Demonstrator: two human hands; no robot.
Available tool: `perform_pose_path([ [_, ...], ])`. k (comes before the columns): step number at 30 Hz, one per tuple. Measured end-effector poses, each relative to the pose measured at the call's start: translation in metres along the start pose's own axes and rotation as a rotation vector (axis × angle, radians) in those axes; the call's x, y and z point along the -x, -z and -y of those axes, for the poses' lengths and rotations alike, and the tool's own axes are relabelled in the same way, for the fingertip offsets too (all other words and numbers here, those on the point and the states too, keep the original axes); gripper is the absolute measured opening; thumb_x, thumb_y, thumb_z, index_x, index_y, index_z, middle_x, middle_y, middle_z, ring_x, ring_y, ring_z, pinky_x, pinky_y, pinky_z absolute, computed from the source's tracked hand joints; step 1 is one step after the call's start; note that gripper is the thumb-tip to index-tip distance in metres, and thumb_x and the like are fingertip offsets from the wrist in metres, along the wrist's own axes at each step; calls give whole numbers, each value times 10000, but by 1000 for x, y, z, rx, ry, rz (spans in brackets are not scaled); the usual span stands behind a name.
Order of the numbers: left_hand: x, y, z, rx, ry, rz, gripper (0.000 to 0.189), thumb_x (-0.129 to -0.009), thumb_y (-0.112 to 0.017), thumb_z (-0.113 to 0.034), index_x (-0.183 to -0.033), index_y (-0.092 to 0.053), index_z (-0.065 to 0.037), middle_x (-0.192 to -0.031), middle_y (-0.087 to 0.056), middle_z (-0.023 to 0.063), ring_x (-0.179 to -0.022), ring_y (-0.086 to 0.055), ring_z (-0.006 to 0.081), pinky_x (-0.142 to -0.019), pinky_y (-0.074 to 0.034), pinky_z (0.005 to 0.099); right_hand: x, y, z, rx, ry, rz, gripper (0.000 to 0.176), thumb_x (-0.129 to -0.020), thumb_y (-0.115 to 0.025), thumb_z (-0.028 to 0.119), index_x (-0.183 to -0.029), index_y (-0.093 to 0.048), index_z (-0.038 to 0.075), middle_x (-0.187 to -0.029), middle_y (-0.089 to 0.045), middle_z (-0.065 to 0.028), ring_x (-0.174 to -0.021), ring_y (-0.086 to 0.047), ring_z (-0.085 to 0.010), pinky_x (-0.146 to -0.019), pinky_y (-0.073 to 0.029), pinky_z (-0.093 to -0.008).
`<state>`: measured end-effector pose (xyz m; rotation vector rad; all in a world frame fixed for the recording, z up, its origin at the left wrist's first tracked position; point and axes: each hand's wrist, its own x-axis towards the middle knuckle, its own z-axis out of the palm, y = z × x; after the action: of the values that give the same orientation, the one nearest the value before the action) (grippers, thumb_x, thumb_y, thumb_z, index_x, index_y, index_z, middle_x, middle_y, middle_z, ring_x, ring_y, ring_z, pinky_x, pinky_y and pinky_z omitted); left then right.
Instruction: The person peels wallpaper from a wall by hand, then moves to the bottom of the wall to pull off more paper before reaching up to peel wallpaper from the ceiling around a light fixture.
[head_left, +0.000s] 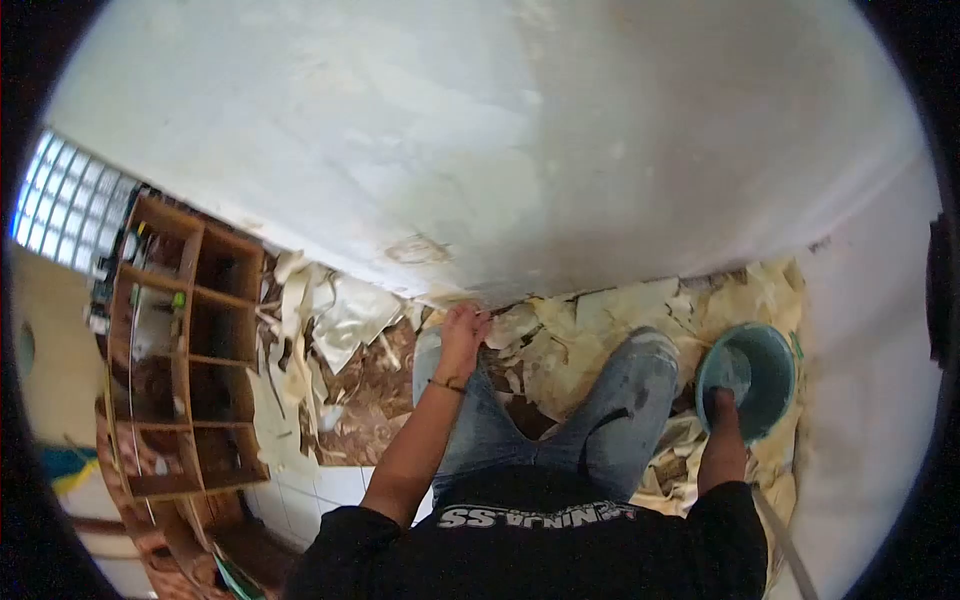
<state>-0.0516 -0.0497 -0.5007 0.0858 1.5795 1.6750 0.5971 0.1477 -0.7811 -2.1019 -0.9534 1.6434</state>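
Note:
My left hand [465, 335] is over my left knee, close to the foot of a pale wall [430, 180]. Its fingers are loosely bent and somewhat apart, with a thin scrap of peeled coating [512, 326] just to their right. Down inside a teal bucket [778, 385] on my right goes my right hand [721, 402], close to the bucket's left inner wall. Cloudy water [733, 372] shows in the bucket beside this hand, whose fingers are hidden.
Peeled sheets and flakes [340, 318] litter the brown floor [365, 405] along the wall. A wooden shelf unit [190, 340] stands at left, below a gridded window [75, 195]. Another pale wall [860, 330] closes off the right side, and white tiles [340, 485] show behind me.

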Motion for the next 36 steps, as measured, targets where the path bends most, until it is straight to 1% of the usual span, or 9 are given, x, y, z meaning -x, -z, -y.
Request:
perform_pose_path([
  [4,-50,25,-5,409,-184,-228,428,-1029,-664,-275,-1369,-472,-99,-1185,-561,38,-1113,-592,220,-966,-509,424,25,-36,62,-424,-29,181,331,-1089,-502,378,-832,-564,178,-623,-494,6,-494,-416,-166,-468,-348,-323],
  [13,-61,-24,9,232,-415,-587,715,-1057,-629,-347,-1537,-259,32,-1412,-473,151,-1231,-509,249,-1057,-424,370,195,-95,236,-961,145,428,244,-1078,-564,289,-867,-552,168,-704,-480,46,-573,-450,-118,-525,-405,-274],
  [20,-57,-38,16,345,-251,-513,805,-1070,-574,-482,-1585,-250,44,-1556,-397,183,-1373,-460,294,-1178,-333,422,403,-359,347,143,1132,790,236,-983,-693,60,-1211,-656,15,-1144,-725,-93,-1066,-707,-216,-932,-577,-402],
  [22,-64,-22,25,536,-145,-423,817,-1067,-520,-537,-1592,-266,35,-1571,-394,174,-1406,-430,308,-1199,-303,440,405,-419,355,752,2039,485,434,-952,-672,92,-1379,-616,38,-1439,-626,-101,-1332,-592,-245,-1106,-490,-437],
  [25,-80,12,25,878,17,-207,866,-1061,-411,-645,-1608,-296,17,-1600,-389,158,-1474,-370,336,-1243,-243,477,371,-474,335,1439,2432,-64,644,-977,-583,209,-1583,-443,42,-1696,-359,-87,-1567,-323,-254,-1276,-281,-457],
  [32,-68,45,-5,1016,143,-48,1104,-971,-262,-843,-1578,-336,77,-1510,-475,248,-1380,-453,415,-1222,-291,530,290,-503,285,2079,2493,-208,728,-1013,-462,263,-1666,-258,15,-1768,-176,-78,-1630,-144,-226,-1327,-91,-430],
  [33,-121,56,78,1022,149,-50,1104,-971,-262,-843,-1578,-336,77,-1510,-475,248,-1380,-453,415,-1222,-291,530,318,-504,300,1974,2556,-306,738,-1015,-474,291,-1669,-258,28,-1768,-178,-73,-1633,-132,-223,-1327,-97,-428],
  [35,-231,94,213,74,-765,147,1135,-931,-315,-849,-1654,-214,19,-1654,-328,197,-1507,-323,359,-1271,-173,485,320,-527,317,1862,2621,-403,749,-1016,-486,319,-1672,-258,40,-1768,-180,-68,-1636,-121,-221,-1326,-102,-426],
  [36,-184,64,167,73,-751,151,1135,-931,-315,-849,-1654,-214,19,-1654,-328,197,-1507,-323,359,-1271,-173,485,294,-547,308,1778,2753,-750,753,-1019,-499,329,-1677,-253,58,-1764,-186,-66,-1627,-150,-220,-1322,-128,-413],
])
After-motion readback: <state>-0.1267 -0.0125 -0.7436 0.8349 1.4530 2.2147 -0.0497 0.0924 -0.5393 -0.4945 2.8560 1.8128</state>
